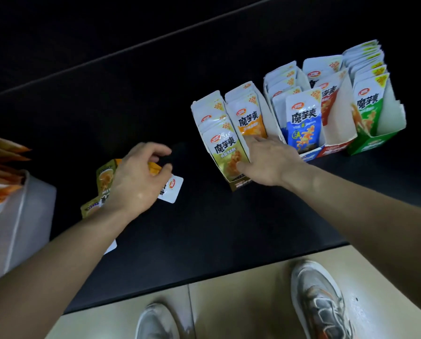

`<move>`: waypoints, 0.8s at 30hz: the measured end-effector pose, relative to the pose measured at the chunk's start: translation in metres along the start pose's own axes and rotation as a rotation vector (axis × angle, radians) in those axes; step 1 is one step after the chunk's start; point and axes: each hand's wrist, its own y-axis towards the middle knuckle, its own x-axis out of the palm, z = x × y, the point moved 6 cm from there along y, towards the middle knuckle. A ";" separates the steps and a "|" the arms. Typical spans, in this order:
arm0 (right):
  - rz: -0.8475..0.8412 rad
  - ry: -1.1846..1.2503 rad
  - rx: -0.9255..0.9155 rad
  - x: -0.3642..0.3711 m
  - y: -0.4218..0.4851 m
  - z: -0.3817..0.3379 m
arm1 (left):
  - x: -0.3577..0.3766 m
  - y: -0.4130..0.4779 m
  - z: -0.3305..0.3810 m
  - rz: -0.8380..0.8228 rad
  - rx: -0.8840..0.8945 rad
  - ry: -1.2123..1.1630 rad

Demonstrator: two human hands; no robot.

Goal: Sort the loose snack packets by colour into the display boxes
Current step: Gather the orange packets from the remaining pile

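- Packets not yet sorted, small glossy foil sachets (104, 177), lay in an overlapping heap on the matt black tabletop (204, 228), well left of the boxes. I made out a couple of olive-green ones and one orange-and-white packet (171, 190).
- I had the left hand (136, 178) on top of that heap, fingers curled and thumb on the orange-and-white packet. From the head view I could not tell whether it truly had hold of the packet or only rested on it.
- I had the right hand (265, 162) spread flat and holding nothing. Its fingertips pressed on the front of the standing orange packets (249, 118), and its thumb lay by the olive-green cardboard display box (240, 183). I judged this was to keep both rows upright and steady for the next packet going in.
- Further right stood the blue cardboard box (308, 156), the red cardboard box (334, 150) and the green cardboard box (370, 144), touching side by side. Each held upright packets of its own colour, faces forward so the colours read at a glance.
- At the far left a translucent grey bin (21, 216) held orange-edged packets. Below the table edge were grey trainers (319, 302) on a tan floor.
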 end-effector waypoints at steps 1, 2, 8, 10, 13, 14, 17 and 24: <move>0.023 -0.001 0.014 -0.003 -0.003 -0.001 | -0.001 -0.008 -0.009 -0.003 -0.031 -0.023; 0.058 -0.008 0.027 -0.006 -0.006 -0.002 | -0.002 -0.015 -0.018 -0.001 -0.062 -0.044; 0.431 -0.074 -0.154 -0.024 -0.045 -0.057 | 0.010 -0.052 -0.067 0.041 -0.233 -0.062; 0.413 -0.027 -0.283 -0.010 -0.049 -0.086 | 0.016 -0.058 -0.083 0.028 -0.252 -0.045; 0.196 -0.015 -0.445 0.037 -0.038 -0.123 | 0.021 -0.064 -0.107 0.030 -0.270 -0.023; 0.124 -0.027 -0.470 0.054 -0.033 -0.131 | 0.021 -0.066 -0.114 0.040 -0.286 -0.019; 0.007 -0.141 -0.494 0.094 -0.013 -0.146 | 0.025 -0.071 -0.131 0.066 -0.300 -0.042; 0.090 -0.370 -0.522 0.132 -0.008 -0.143 | 0.040 -0.086 -0.152 -0.085 -0.159 0.193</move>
